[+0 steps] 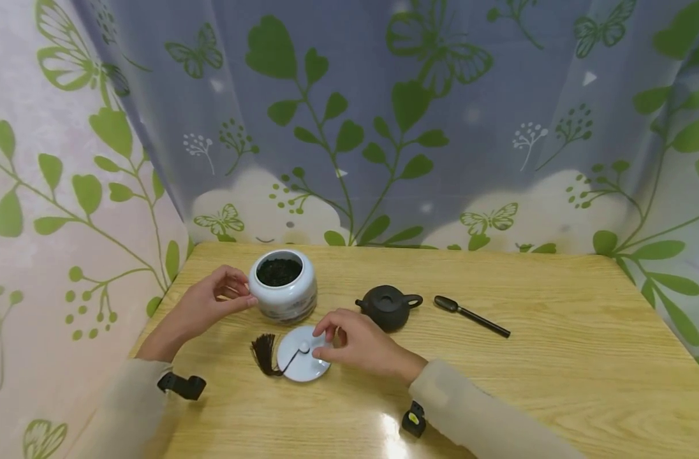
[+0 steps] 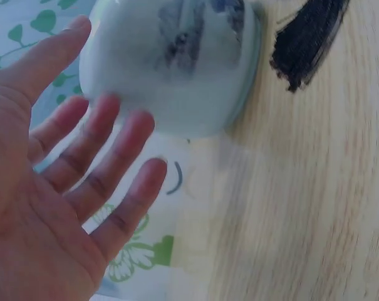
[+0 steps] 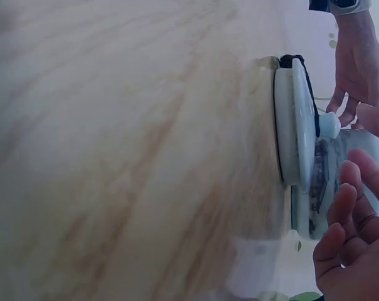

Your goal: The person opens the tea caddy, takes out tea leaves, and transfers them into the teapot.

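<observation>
A white porcelain jar [image 1: 286, 296] stands uncovered at the left of the table, with dark tea leaves [image 1: 279, 272] inside. My left hand [image 1: 214, 299] is beside its left wall; in the left wrist view the fingers of the left hand [image 2: 83, 182] are spread and relaxed, and whether a tip touches the jar [image 2: 170, 69] I cannot tell. In front of the jar lies its white lid [image 1: 294, 370], knob up, with a dark tassel [image 1: 264, 354] tied to it. My right hand [image 1: 361, 341] hovers over the lid's right side, fingers loosely bent and apart from the knob [image 3: 329, 125].
A black teapot [image 1: 386, 309] sits right of the jar, just beyond my right hand. Farther right lies a dark tea scoop [image 1: 470, 315] with a long handle. Patterned curtains stand behind and beside the wooden table [image 1: 556, 382].
</observation>
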`<state>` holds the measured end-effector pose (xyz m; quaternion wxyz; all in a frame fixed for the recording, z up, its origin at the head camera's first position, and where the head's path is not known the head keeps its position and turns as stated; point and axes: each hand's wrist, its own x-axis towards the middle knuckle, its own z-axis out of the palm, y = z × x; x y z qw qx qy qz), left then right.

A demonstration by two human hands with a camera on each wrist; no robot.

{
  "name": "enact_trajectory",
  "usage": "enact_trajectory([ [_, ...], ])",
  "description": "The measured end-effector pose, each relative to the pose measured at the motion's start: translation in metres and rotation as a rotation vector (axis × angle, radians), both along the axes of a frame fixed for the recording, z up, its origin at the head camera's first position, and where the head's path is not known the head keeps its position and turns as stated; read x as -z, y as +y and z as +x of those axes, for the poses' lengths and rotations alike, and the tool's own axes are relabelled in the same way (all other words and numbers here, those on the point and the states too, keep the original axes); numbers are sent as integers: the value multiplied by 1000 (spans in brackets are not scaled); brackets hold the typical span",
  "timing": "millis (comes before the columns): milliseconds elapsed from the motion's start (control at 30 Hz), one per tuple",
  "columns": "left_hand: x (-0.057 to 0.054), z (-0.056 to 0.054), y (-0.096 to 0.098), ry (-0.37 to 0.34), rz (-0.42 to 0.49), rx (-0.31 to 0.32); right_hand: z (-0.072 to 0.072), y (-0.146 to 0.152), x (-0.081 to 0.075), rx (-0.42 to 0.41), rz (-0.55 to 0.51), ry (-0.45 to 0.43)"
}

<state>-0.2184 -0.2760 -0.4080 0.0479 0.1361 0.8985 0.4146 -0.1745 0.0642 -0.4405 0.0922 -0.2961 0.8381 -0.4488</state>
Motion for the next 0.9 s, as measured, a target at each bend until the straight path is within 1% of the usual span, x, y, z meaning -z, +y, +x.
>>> enact_trajectory([
  [67, 2, -2, -2, -12, -16, -12, -1, -2, 2, -13, 7, -6],
  [133, 5, -5, -3, -29, -5, 1, -2, -4, 4, -24, 17, -12],
  [233, 12, -10, 0, -55, 51, 44, -3, -7, 7, -39, 40, 0],
  [367, 22, -16, 10, -91, 127, 104, -4, -10, 11, -47, 81, 38],
  [467, 29, -18, 16, -109, 163, 126, -3, -11, 13, -44, 102, 57],
  [567, 32, -20, 20, -101, 172, 122, -3, -14, 13, -45, 114, 57],
  [633, 34, -22, 21, -92, 161, 113, -4, -17, 12, -46, 117, 54],
  [900, 35, -25, 26, -89, 122, 93, -7, -22, 15, -31, 101, 77],
])
